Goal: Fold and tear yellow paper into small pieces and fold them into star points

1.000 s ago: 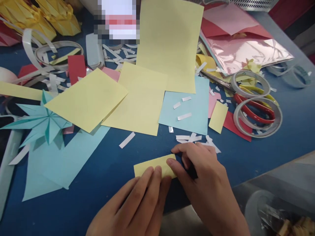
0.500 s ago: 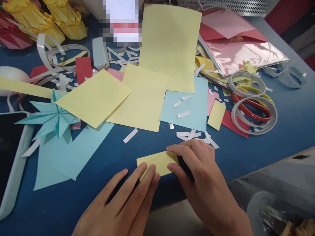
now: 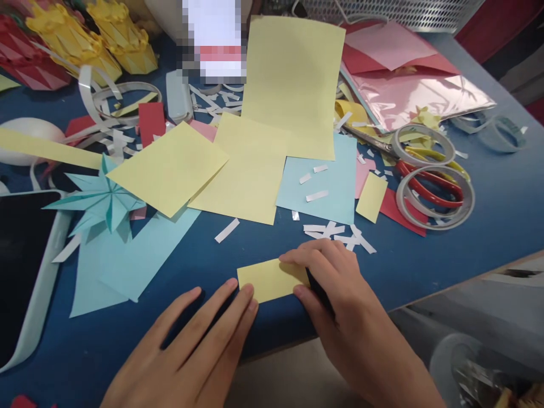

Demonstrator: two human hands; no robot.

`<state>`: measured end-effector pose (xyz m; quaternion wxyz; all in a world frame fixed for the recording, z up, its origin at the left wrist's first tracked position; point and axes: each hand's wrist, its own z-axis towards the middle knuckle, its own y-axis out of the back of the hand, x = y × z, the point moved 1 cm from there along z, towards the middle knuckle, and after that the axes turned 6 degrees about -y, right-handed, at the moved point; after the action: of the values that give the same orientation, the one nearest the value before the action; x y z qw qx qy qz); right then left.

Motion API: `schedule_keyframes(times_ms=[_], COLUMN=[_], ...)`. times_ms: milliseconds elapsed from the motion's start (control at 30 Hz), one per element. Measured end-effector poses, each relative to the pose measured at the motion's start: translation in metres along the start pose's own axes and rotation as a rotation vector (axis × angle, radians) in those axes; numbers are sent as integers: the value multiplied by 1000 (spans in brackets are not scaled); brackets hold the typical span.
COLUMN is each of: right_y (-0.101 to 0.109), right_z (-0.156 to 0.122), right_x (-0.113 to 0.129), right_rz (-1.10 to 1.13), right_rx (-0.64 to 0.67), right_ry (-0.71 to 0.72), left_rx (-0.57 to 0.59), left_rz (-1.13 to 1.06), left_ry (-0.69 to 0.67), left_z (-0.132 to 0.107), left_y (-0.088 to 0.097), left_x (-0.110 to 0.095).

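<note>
A narrow yellow paper rectangle [image 3: 270, 283] lies flat near the table's front edge. My right hand [image 3: 329, 283] has it at its right end, with the thumb at the near edge and the index finger on the far edge. The other fingers of that hand are curled behind. My left hand [image 3: 204, 334] is open, its fingers stretched out and spread. Its middle fingertips rest at the paper's lower left corner, and the left thumb is hidden.
Beyond the hands lie yellow sheets [image 3: 170, 170], a light blue sheet [image 3: 321, 195], white strips [image 3: 227, 230], tape rolls [image 3: 436, 198] and red-handled scissors [image 3: 429, 184]. A folded blue paper star [image 3: 106, 192] and a phone [image 3: 25, 266] are at left. A bin [image 3: 454, 362] stands below the right edge.
My left hand has slid left along the yellow paper, baring more of its surface. The right hand keeps its place on the right end. The camera view has shifted slightly.
</note>
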<state>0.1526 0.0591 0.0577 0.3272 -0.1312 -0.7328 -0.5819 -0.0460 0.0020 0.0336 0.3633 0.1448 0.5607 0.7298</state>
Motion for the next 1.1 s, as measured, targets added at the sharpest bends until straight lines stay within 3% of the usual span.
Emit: schedule_keyframes(times_ms=[267,433,600,800,1100], right_y=[6,4,2,4,9], right_z=[-2,-1,0,-5,-7], right_x=[-11,-10,-6,-9,-14], right_rz=[14,5,20,43,40], right_rx=[13,-11,-44,-98,-133], right_ry=[71,118,132,142,198], left_rx=[-44,-98,-119,-166,-123], left_rz=[-12,86,63,16,51], left_ry=[35,-21,103,72,-29], left_z=[-10,18,44,40,35], left_y=[4,-2,-10,-6,-7], left_x=[3,0,-4,-9,-6])
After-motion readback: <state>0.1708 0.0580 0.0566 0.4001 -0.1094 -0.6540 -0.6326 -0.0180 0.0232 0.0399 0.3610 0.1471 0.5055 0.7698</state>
